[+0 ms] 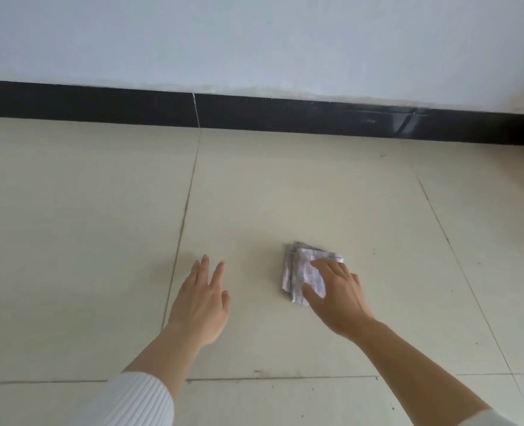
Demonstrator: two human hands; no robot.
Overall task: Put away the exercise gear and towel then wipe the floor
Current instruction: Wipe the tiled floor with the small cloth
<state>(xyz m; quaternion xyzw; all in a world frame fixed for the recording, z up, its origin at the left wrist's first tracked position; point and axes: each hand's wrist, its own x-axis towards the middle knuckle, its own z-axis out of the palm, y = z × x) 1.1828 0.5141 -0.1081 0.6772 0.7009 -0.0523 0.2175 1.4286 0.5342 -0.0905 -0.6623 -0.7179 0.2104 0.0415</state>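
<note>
One folded cloth (300, 272), grey-white, lies flat on the floor (85, 210), mid-tile. Right grip (337, 299) sits on top of it: fingers straight, thumb splayed, pressing down, not pinching. Left grip (202, 299) is near the cloth but apart from it, by a tile seam. Its fingers are spread and hold nothing; touching the floor or just above it, cannot tell. White sleeve (131, 401) on the left forearm. Beyond: black skirting (100, 103), pale wall (254, 35). No exercise gear or towel in view, so the put-away step looks done, though unconfirmed from here. Judged stage: wiping. Small dark specks show on the nearer tiles, so more floor is likely left to cover.
</note>
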